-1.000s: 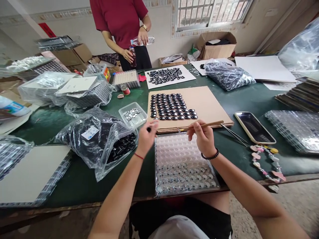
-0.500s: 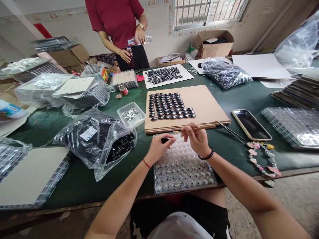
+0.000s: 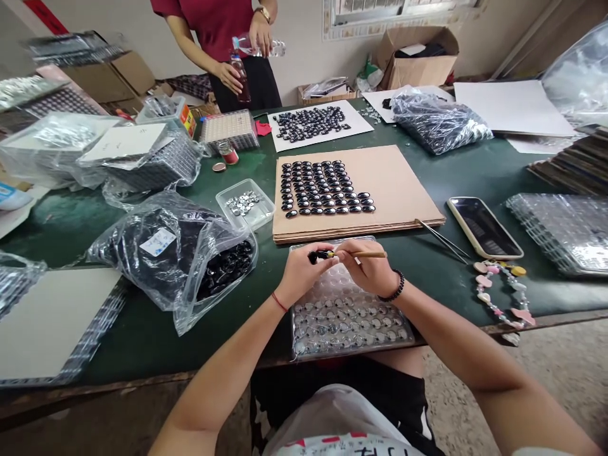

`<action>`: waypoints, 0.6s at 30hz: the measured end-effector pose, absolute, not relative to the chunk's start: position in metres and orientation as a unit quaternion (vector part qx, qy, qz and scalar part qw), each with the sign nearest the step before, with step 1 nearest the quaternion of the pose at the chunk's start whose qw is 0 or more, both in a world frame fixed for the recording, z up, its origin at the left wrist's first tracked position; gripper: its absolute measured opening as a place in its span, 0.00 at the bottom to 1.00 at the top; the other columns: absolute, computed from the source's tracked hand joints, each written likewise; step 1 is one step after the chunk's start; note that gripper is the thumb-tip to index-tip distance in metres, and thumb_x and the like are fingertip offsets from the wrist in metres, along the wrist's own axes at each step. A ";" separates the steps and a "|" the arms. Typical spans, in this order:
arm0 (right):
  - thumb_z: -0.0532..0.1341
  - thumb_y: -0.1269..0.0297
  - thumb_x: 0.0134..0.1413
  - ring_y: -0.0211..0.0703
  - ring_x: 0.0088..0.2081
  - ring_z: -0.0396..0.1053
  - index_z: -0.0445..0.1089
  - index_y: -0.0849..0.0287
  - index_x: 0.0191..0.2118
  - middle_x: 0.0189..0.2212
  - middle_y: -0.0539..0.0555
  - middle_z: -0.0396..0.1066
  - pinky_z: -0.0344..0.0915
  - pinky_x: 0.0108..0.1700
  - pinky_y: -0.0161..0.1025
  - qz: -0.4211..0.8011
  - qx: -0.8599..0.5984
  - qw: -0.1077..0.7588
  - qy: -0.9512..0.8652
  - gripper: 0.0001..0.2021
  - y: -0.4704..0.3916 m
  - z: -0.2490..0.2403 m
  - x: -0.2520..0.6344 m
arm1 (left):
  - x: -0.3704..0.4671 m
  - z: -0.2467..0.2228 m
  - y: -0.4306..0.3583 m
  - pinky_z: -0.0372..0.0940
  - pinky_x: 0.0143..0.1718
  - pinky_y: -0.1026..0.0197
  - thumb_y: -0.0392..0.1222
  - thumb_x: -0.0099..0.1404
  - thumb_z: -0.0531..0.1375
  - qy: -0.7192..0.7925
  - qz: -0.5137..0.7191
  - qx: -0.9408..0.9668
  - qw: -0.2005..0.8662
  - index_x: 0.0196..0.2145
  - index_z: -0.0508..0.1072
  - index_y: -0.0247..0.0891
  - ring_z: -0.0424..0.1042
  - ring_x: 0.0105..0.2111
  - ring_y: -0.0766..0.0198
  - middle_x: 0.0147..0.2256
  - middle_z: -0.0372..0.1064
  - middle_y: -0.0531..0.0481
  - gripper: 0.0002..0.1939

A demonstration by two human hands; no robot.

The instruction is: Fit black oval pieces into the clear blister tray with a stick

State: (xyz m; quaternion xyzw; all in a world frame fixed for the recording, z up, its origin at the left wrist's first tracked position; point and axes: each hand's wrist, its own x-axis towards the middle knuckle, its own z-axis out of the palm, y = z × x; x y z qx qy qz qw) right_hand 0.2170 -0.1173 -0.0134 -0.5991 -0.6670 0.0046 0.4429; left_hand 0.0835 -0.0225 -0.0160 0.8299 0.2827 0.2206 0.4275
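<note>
My left hand [image 3: 304, 272] pinches a small glossy black oval piece [image 3: 312, 257] over the back of a clear plastic tray [image 3: 351, 347]. In my right hand [image 3: 368, 269] is a thin wooden-handled stick [image 3: 375, 254], its yellowish tip close to the black piece. Fingertips of both hands nearly meet, so whether tip and piece touch is hard to see. Round hollows fill the tray, and its nearer rows hold small ring-like pieces. Behind it, rows of black ovals [image 3: 316, 190] lie on a stack of brown cardboard [image 3: 399, 183].
Left of the tray are a bag of black pieces [image 3: 142, 253] and a clear box of small metal parts [image 3: 259, 218]. Tweezers [image 3: 444, 239], a phone [image 3: 484, 228] and a beaded bracelet [image 3: 482, 285] lie right. Across the table a person [image 3: 213, 38] holds two bottles.
My hands have come together, and the stick's tip has moved to the black piece in my left hand. The view has tipped slightly downward.
</note>
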 end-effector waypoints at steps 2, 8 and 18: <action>0.49 0.64 0.59 0.36 0.22 0.62 0.62 0.60 0.27 0.19 0.51 0.64 0.55 0.25 0.32 0.000 -0.602 0.439 -0.667 0.12 -0.117 -0.014 0.217 | 0.084 -0.017 -0.023 0.63 0.33 0.66 0.47 0.54 0.61 0.280 0.218 0.831 0.429 0.35 0.74 0.39 0.69 0.29 0.66 0.31 0.73 0.51 0.13; 0.47 0.63 0.59 0.37 0.22 0.62 0.61 0.58 0.28 0.20 0.51 0.65 0.55 0.25 0.33 0.008 -0.595 0.437 -0.674 0.11 -0.119 -0.013 0.218 | 0.085 -0.017 -0.022 0.64 0.34 0.64 0.48 0.53 0.60 0.269 0.220 0.827 0.441 0.35 0.74 0.38 0.70 0.32 0.63 0.34 0.73 0.50 0.14; 0.48 0.64 0.58 0.35 0.20 0.60 0.61 0.58 0.28 0.18 0.49 0.62 0.54 0.24 0.33 -0.002 -0.594 0.479 -0.646 0.10 -0.121 -0.011 0.218 | 0.085 -0.017 -0.023 0.64 0.35 0.62 0.51 0.51 0.61 0.290 0.217 0.819 0.446 0.34 0.75 0.37 0.71 0.32 0.61 0.33 0.73 0.49 0.16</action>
